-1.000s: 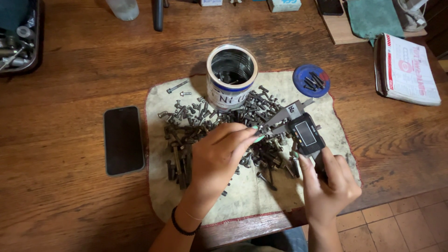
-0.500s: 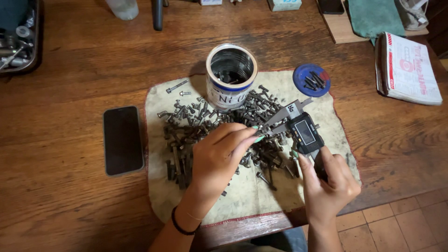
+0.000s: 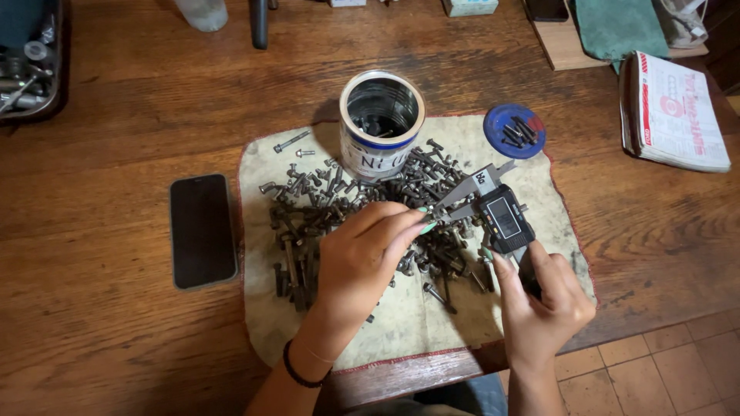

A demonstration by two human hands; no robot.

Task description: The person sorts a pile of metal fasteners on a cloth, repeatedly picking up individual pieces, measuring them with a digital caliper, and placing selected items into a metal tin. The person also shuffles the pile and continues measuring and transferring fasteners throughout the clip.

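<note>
My right hand [image 3: 543, 304] grips the black body of a digital caliper [image 3: 502, 219], thumb near its display, the steel jaws pointing up-left over the pile. My left hand [image 3: 368, 258] is curled with its fingertips pinched at the caliper jaws; what they pinch is too small to make out. Both hands hover above a heap of dark bolts and screws [image 3: 308, 223] spread on a stained cream cloth [image 3: 408, 323]. An open metal can [image 3: 381, 123] stands at the cloth's far edge.
A blue lid [image 3: 514, 131] holding a few bolts lies right of the can. A black phone [image 3: 202, 229] rests face up left of the cloth. A printed booklet [image 3: 674, 112] sits at the right, a tray of metal parts [image 3: 27, 69] far left. The table's edge runs just below my wrists.
</note>
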